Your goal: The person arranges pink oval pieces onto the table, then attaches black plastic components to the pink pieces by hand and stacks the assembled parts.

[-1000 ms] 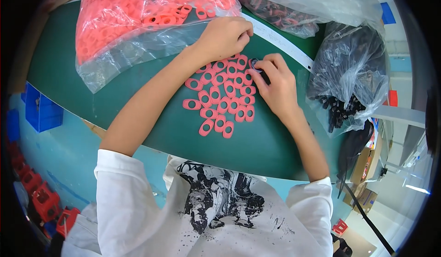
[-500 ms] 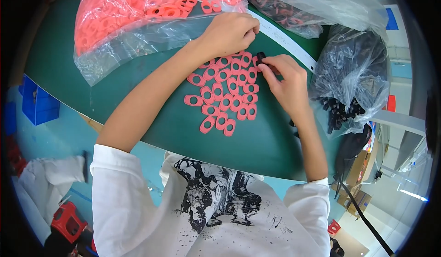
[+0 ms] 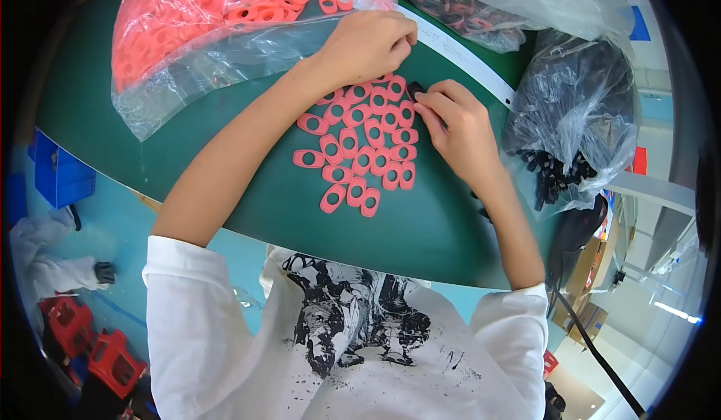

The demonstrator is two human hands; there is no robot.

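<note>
Many flat pink oval pieces (image 3: 374,132), each with a round hole, lie loosely grouped on the green tabletop (image 3: 315,240). My right hand (image 3: 462,131) is at the right edge of the group, with thumb and fingers pinching a small black part (image 3: 414,90). Beyond the far edge of the group, my left hand (image 3: 368,44) is closed with its fingers curled under. Whatever those fingers may hold is hidden from view.
A clear bag of pink pieces (image 3: 173,37) lies far left. At the right is a clear bag of black parts (image 3: 559,172); another bag (image 3: 466,14) lies at the back. A white strip (image 3: 458,52) runs between. Small black parts lie by my right forearm.
Both hands stay close to where they were, the black part still in my right fingers. A pink piece beside those fingertips no longer shows. The whole view has shifted slightly.
</note>
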